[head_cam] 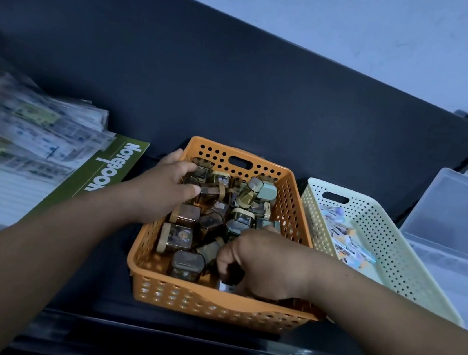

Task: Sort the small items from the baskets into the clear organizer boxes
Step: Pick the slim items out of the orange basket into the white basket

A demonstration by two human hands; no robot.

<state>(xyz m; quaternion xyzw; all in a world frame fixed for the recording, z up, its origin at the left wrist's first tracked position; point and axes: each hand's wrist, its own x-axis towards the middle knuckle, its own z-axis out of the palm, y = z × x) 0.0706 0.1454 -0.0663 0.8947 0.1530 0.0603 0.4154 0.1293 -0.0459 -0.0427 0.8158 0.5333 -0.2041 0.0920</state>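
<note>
Basket (211, 307) of small cases (175, 238): left hand (163, 189) pinches one at its fingertips, right hand (263, 266) grips another under its palm; likely light, rigid, slick, so hold flat sides.

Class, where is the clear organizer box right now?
In the head view the clear organizer box lies at the far right, just beyond the pale basket.

Two baskets (202, 306) (389, 249), two hands (163, 189) (263, 263), one box (457, 222)

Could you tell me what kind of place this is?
Probably a stationery shop or its stockroom: an orange basket full of small tinted boxes, a pale basket holding barcoded packets, and stacked notebooks beside them.
</note>
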